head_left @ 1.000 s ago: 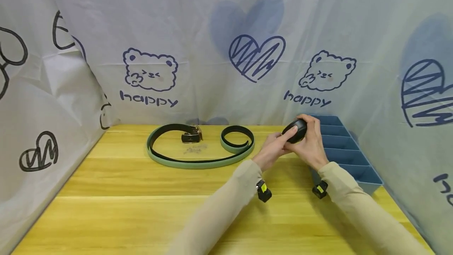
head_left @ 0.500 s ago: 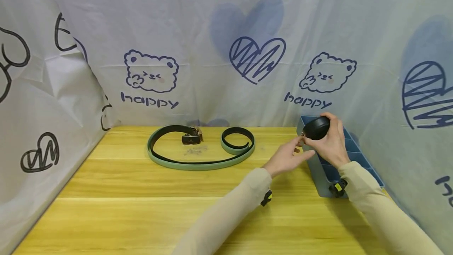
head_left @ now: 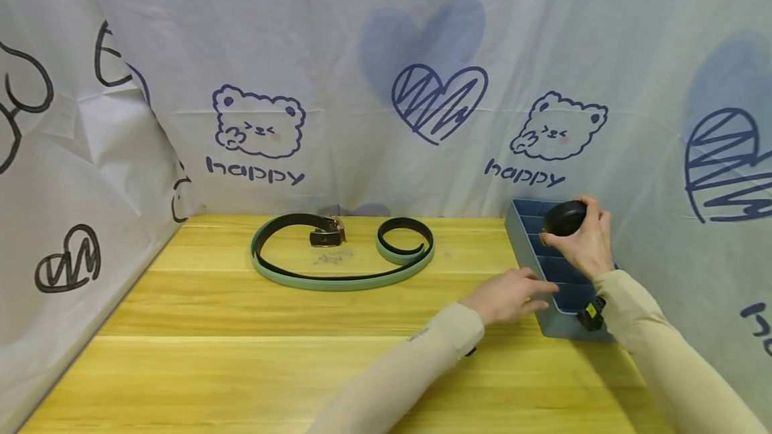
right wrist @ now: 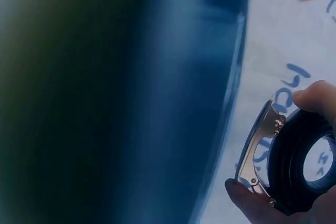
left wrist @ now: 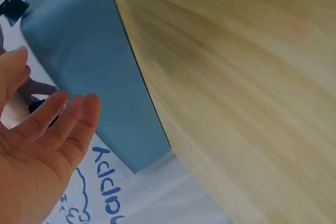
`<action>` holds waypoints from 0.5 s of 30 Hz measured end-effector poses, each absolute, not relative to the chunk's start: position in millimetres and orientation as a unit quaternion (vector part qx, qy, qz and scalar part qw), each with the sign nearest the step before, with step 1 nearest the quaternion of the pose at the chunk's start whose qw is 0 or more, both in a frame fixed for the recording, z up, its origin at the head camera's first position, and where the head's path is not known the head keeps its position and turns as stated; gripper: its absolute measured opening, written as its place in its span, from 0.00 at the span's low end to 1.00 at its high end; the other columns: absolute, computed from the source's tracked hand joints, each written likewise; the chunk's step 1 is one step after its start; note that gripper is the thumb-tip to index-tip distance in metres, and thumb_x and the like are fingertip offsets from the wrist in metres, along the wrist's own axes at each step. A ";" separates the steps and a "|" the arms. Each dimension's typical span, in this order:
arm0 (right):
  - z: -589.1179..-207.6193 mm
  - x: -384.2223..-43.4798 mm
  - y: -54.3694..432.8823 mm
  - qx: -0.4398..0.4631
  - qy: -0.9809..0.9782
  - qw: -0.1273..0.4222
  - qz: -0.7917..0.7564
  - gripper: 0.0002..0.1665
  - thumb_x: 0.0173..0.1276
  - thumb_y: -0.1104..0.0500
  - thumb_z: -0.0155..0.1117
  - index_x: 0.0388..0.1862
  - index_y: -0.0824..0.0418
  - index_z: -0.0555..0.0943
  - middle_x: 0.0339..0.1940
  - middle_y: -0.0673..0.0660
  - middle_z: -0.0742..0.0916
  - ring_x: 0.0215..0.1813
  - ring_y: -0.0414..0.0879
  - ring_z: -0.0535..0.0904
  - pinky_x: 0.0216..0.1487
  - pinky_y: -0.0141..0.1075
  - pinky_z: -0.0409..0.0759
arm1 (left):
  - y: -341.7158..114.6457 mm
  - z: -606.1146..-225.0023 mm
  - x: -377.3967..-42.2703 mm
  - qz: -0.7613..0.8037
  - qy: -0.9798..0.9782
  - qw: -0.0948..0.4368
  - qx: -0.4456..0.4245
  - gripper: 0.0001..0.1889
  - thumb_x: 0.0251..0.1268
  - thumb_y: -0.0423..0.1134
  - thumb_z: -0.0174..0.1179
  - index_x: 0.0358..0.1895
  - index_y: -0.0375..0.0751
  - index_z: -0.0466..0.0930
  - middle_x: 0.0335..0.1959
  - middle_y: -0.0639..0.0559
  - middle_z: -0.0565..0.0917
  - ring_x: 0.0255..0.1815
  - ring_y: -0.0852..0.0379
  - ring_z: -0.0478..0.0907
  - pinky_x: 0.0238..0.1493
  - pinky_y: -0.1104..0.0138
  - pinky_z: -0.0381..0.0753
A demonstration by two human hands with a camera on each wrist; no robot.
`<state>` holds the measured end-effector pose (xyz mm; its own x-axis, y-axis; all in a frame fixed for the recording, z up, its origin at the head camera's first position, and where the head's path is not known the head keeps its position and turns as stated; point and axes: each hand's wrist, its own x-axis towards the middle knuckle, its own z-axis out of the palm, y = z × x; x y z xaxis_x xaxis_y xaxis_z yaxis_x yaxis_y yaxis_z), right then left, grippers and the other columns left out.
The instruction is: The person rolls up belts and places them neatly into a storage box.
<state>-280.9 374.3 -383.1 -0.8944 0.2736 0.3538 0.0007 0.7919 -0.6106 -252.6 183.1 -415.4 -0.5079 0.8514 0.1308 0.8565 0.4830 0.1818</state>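
My right hand [head_left: 584, 246] grips a rolled-up black belt [head_left: 564, 217] above the blue divided box [head_left: 523, 256]. In the right wrist view the coil [right wrist: 286, 163] shows its layers round an open middle, with a metal buckle [right wrist: 257, 148] on its outer side between thumb and fingers. My left hand [head_left: 503, 295] is beside the near left side of the box, fingers extended towards its rim and holding nothing. The left wrist view shows that palm [left wrist: 34, 174] with loose, slightly bent fingers in front of the box's blue wall [left wrist: 100, 61].
A light green belt [head_left: 338, 282] with a black inner side lies loosely curved at the back of the wooden table [head_left: 241, 353]. Its buckle [head_left: 326, 236] is at the left, and its other end curls at the right. Printed white cloth [head_left: 362, 153] hangs behind and at both sides.
My right hand has carried the rolled black belt rightwards over the box. My left hand has let go of the belt and moved right and nearer me, to the box's side. The green belt stays put.
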 end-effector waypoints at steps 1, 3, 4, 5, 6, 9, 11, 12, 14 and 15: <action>-383.9 -281.3 375.9 -0.078 -0.923 0.212 0.311 0.56 0.54 0.52 0.76 0.74 0.58 0.52 0.64 0.76 0.61 0.59 0.70 0.62 0.56 0.66 0.68 | 184.5 -416.8 -251.2 -0.101 -0.858 0.021 -0.503 0.23 0.75 0.52 0.51 0.70 0.63 0.69 0.58 0.60 0.77 0.52 0.67 0.76 0.53 0.80 0.72; -385.3 -282.5 378.2 -0.086 -0.929 0.196 0.303 0.57 0.54 0.52 0.76 0.74 0.59 0.51 0.64 0.77 0.61 0.59 0.71 0.62 0.57 0.66 0.67 | 186.9 -419.6 -248.3 -0.085 -0.853 0.030 -0.514 0.22 0.75 0.53 0.49 0.70 0.64 0.69 0.57 0.60 0.77 0.51 0.67 0.76 0.52 0.80 0.73; -386.0 -283.2 379.1 -0.089 -0.931 0.187 0.299 0.57 0.54 0.52 0.76 0.74 0.60 0.51 0.64 0.77 0.61 0.60 0.71 0.62 0.57 0.66 0.67 | 188.0 -420.9 -247.1 -0.080 -0.851 0.032 -0.517 0.22 0.76 0.53 0.48 0.70 0.65 0.69 0.57 0.60 0.78 0.51 0.68 0.76 0.51 0.80 0.74; -386.5 -283.6 379.6 -0.091 -0.934 0.178 0.296 0.58 0.54 0.52 0.76 0.74 0.60 0.50 0.64 0.78 0.61 0.59 0.71 0.62 0.57 0.66 0.66 | 189.1 -422.1 -246.1 -0.076 -0.851 0.032 -0.519 0.22 0.76 0.54 0.48 0.70 0.65 0.69 0.56 0.60 0.78 0.50 0.68 0.76 0.51 0.80 0.74; -387.1 -284.3 380.1 -0.093 -0.937 0.168 0.293 0.58 0.54 0.52 0.76 0.74 0.61 0.50 0.63 0.79 0.61 0.59 0.72 0.62 0.57 0.67 0.66 | 190.0 -423.1 -245.1 -0.075 -0.850 0.031 -0.520 0.22 0.76 0.54 0.48 0.70 0.66 0.69 0.56 0.61 0.78 0.50 0.68 0.76 0.50 0.80 0.74; -388.1 -286.2 380.8 -0.090 -0.942 0.148 0.286 0.58 0.54 0.52 0.75 0.74 0.62 0.49 0.62 0.80 0.61 0.57 0.74 0.63 0.56 0.68 0.66 | 192.7 -424.3 -242.9 -0.084 -0.852 0.023 -0.516 0.21 0.76 0.54 0.47 0.68 0.66 0.71 0.55 0.62 0.77 0.50 0.70 0.75 0.49 0.80 0.74; -389.2 -287.9 380.9 -0.078 -0.947 0.143 0.277 0.57 0.54 0.52 0.75 0.73 0.62 0.49 0.61 0.81 0.61 0.55 0.75 0.64 0.54 0.69 0.67 | 194.5 -423.5 -241.9 -0.092 -0.857 0.016 -0.506 0.20 0.76 0.54 0.47 0.67 0.66 0.73 0.55 0.63 0.77 0.50 0.70 0.74 0.48 0.81 0.73; -390.0 -288.8 381.0 -0.073 -0.949 0.142 0.272 0.57 0.54 0.52 0.75 0.73 0.62 0.50 0.61 0.81 0.61 0.55 0.76 0.64 0.53 0.70 0.67 | 195.3 -422.8 -241.2 -0.095 -0.860 0.011 -0.501 0.20 0.76 0.54 0.47 0.66 0.67 0.73 0.56 0.63 0.77 0.50 0.70 0.74 0.47 0.81 0.73; -391.9 -290.5 380.5 -0.061 -0.953 0.142 0.261 0.57 0.54 0.51 0.75 0.72 0.63 0.50 0.61 0.82 0.61 0.55 0.76 0.64 0.52 0.71 0.65 | 197.1 -422.3 -240.1 -0.096 -0.864 0.009 -0.493 0.19 0.75 0.54 0.47 0.65 0.67 0.75 0.56 0.64 0.77 0.50 0.70 0.74 0.48 0.81 0.73; -392.8 -291.2 380.1 -0.057 -0.955 0.140 0.256 0.57 0.54 0.51 0.75 0.72 0.63 0.50 0.61 0.82 0.62 0.55 0.76 0.65 0.52 0.71 0.65 | 197.8 -422.1 -239.6 -0.094 -0.866 0.009 -0.491 0.19 0.75 0.55 0.48 0.64 0.68 0.75 0.56 0.64 0.77 0.51 0.70 0.74 0.48 0.81 0.73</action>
<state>-291.2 380.1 -392.8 -0.9542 0.1812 0.2382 0.0379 0.8628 -0.5042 -239.6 197.8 -422.1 -0.5175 0.8489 0.1076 0.8523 0.5001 0.1534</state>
